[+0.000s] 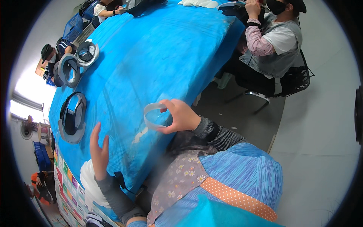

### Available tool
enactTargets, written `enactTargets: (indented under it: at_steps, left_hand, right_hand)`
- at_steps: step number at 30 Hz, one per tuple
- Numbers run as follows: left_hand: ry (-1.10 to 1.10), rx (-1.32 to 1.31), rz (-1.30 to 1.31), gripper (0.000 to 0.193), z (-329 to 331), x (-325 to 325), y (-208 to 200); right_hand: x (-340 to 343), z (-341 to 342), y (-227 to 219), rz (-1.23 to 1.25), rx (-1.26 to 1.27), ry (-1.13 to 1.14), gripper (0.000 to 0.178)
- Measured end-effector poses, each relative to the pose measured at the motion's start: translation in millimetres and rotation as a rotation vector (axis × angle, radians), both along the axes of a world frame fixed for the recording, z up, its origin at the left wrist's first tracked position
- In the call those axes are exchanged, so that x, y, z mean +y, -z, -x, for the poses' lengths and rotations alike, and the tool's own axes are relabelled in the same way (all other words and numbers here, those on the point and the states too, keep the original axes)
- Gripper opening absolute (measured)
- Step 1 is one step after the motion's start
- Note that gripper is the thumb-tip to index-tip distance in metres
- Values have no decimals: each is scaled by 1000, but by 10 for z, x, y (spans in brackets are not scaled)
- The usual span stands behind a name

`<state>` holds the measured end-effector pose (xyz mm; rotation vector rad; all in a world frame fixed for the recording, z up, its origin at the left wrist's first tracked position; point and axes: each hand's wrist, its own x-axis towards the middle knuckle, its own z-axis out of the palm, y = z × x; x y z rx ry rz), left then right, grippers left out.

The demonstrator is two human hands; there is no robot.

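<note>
My right hand [182,116] grips a translucent whitish plastic strip [148,118] bent into a loop, with thumb and fingers on its right side. The loop is held over the near edge of the blue-covered table [128,83]. My left hand [99,153] is raised with its fingers apart and nothing in it. Beyond and left of that hand, a black and grey cap [72,118] lies upturned, a pale curved rim along its edge. Close beside my left forearm is a pile of white pieces [90,183], partly hidden by the arm.
Two more upturned grey caps [69,70] [87,53] lie farther along the left edge. Across the right corner a person [270,47] sits on a black chair [297,81], handling something dark. White curved pieces [198,3] lie at the far end. Other people work beyond the left side.
</note>
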<state>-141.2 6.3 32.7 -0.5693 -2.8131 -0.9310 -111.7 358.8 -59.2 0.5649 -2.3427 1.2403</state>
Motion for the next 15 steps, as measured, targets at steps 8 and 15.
enactTargets:
  at_steps: [8, 15]
  left_hand:
    - [346, -311, -437, 88, -561, 693, 608]
    - [204, -317, -777, 86, -803, 669, 892]
  right_hand:
    - [-281, -106, -106, 95, 36, -226, 71]
    - [-487, -134, -138, 104, -144, -450, 54]
